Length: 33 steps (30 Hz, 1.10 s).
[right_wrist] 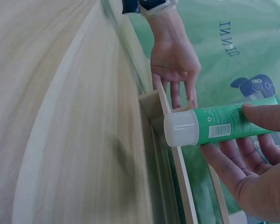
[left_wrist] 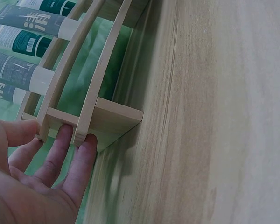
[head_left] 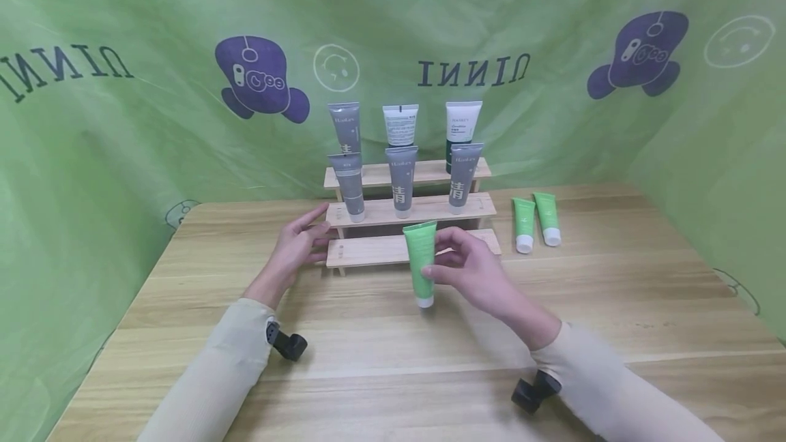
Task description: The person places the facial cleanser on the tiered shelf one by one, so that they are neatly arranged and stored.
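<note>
My right hand (head_left: pixel 475 268) holds a green squeeze tube (head_left: pixel 421 258) with a white cap, thumb on one side and fingers on the other. The tube is upright, cap down, in front of the rack's lowest step. In the right wrist view its barcode shows near the cap (right_wrist: pixel 181 128). My left hand (head_left: pixel 295 247) touches the left end of the three-step wooden rack (head_left: pixel 368 251). In the left wrist view its thumb and extended fingertips (left_wrist: pixel 87 142) rest against the step ends and side panel (left_wrist: pixel 116 119).
Grey tubes (head_left: pixel 402 179) stand on the middle step. On the top step are another grey tube (head_left: pixel 346 121) and two white-and-dark tubes (head_left: pixel 462 121). Two green tubes (head_left: pixel 524 220) lie on the wooden table (head_left: pixel 381 374) right of the rack. A green printed cloth (head_left: pixel 393 12) hangs behind.
</note>
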{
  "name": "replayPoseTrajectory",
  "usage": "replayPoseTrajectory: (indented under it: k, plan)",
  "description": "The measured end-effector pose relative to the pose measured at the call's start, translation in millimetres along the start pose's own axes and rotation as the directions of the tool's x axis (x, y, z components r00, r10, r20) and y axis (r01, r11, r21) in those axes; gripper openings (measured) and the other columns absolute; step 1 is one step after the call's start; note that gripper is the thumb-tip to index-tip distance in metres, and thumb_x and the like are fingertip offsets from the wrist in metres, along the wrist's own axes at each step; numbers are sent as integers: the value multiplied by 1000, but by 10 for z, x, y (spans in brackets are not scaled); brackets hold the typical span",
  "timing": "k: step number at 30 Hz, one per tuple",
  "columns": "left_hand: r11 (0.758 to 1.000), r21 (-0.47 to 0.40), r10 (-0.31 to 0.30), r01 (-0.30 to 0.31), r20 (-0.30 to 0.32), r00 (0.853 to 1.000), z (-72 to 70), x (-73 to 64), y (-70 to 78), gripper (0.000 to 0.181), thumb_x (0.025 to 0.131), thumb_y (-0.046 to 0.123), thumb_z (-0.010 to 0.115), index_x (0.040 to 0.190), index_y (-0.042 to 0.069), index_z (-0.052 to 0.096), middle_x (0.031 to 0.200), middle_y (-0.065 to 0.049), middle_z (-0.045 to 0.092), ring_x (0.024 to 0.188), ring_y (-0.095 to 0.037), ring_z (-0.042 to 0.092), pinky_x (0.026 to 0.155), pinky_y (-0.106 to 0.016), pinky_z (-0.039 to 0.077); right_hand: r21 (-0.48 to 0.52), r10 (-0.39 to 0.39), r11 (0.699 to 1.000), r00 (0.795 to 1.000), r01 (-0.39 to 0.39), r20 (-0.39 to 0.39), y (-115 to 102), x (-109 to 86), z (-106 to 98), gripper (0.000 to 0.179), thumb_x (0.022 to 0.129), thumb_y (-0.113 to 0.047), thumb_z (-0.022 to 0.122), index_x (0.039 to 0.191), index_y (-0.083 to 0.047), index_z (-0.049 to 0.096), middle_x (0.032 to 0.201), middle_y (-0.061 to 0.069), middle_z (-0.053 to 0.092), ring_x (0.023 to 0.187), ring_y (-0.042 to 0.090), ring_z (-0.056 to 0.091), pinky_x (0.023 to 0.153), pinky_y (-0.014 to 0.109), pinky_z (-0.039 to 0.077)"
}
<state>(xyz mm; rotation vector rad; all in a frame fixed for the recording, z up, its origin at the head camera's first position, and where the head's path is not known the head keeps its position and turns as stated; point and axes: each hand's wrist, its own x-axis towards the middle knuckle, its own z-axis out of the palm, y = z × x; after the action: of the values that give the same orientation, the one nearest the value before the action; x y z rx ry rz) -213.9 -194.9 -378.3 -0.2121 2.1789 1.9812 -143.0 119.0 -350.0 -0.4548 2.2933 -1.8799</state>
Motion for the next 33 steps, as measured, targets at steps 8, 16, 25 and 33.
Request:
replayPoseTrajectory:
  k: [8, 16, 25, 33]
  plan:
    - [1000, -5, 2, -1, 14, 1000, 4, 10, -25, 55, 105, 19, 53, 156, 29, 37, 142, -24, 53, 125, -39, 55, 96, -45, 56, 15, -68, 998, 998, 68, -14, -30, 204, 271, 41, 83, 8, 75, 120, 5, 57, 114, 17, 63, 104, 34, 65, 89, 39, 59]
    - [1000, -2, 19, -19, 21, 1000, -10, -3, -14, 55, 105, 18, 51, 157, 27, 35, 144, -24, 50, 126, -40, 54, 97, -46, 55, -38, -148, 989, 989, 146, -29, -78, 440, 480, 37, 83, 4, 77, 116, -1, 60, 109, 10, 68, 101, 25, 66, 96, 46, 54]
    - [1000, -1, 13, -13, 15, 1000, -13, 17, -9, 55, 105, 19, 53, 156, 29, 37, 142, -23, 53, 124, -39, 55, 98, -46, 55, 12, -165, 986, 984, 167, -69, -124, 681, 655, 39, 84, 6, 76, 118, -1, 59, 110, 12, 64, 98, 27, 67, 91, 36, 58]
    - [1000, 1, 13, -13, 17, 1000, -16, 12, 2, 54, 105, 20, 53, 156, 29, 37, 142, -23, 53, 125, -39, 55, 98, -48, 55, 1, -158, 987, 984, 159, -77, -78, 813, 800, 40, 85, 6, 76, 120, -1, 58, 111, 11, 63, 98, 26, 67, 89, 33, 58]
